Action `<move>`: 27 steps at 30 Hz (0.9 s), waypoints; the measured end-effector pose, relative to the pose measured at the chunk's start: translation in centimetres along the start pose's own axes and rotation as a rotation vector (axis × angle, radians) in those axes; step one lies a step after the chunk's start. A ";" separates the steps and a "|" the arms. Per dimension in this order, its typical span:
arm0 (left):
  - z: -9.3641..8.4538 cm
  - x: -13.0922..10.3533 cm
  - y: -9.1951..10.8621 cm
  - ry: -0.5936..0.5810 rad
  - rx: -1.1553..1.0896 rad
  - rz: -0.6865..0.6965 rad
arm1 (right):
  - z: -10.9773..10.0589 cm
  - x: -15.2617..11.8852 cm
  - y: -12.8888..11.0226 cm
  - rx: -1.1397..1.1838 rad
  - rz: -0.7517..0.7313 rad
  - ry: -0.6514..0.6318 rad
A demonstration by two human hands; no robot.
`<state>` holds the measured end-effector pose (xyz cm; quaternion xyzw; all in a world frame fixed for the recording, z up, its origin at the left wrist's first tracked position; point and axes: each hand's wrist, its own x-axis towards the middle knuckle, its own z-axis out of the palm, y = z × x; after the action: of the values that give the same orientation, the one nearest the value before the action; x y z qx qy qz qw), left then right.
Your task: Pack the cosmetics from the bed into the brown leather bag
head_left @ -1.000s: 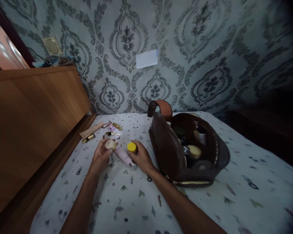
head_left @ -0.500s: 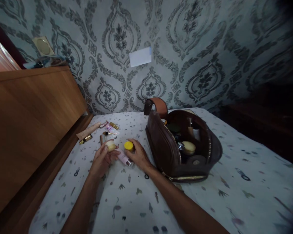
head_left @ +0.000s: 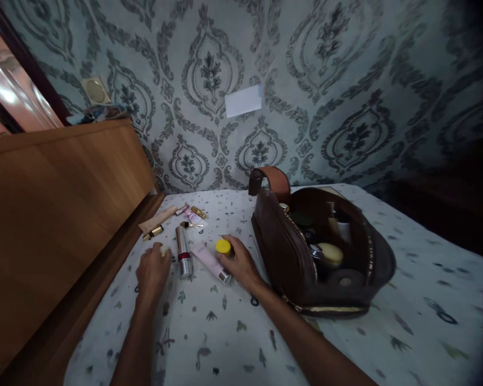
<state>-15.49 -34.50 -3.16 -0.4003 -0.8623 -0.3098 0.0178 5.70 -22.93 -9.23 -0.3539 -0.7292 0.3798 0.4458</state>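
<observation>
Left hand [head_left: 155, 268]: fingers curled around a cream-coloured item [head_left: 163, 251], largely hidden; a rightward knock could roll the adjacent silver cylinder [head_left: 183, 249]. Right hand [head_left: 243, 265]: fingers closed about the yellow-lidded jar [head_left: 223, 246], just beside the pink tube [head_left: 210, 262]; snagging that tube could loosen the hold.

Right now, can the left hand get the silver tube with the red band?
Probably yes: the silver tube lies close beside the left hand, with nothing on top of it. But the hand seems to have a small pale thing in its grip, so it may need to let go first.
</observation>
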 end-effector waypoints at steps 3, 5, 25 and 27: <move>0.7 -0.3 0.0 -0.042 0.129 0.046 | 0.0 0.1 0.2 0.003 -0.011 0.013; 1.0 -0.2 -0.2 -0.060 0.178 0.074 | 0.0 0.0 0.2 0.005 -0.015 0.012; 1.8 0.0 -1.0 0.051 0.130 0.320 | -0.1 -0.1 0.0 -0.012 -0.006 -0.026; 1.9 0.2 -0.6 0.074 0.117 0.388 | 0.0 -0.1 0.2 -0.007 -0.014 -0.014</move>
<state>-15.65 -33.62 -4.98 -0.5456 -0.7842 -0.2646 0.1320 5.80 -22.93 -9.39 -0.3475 -0.7362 0.3766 0.4420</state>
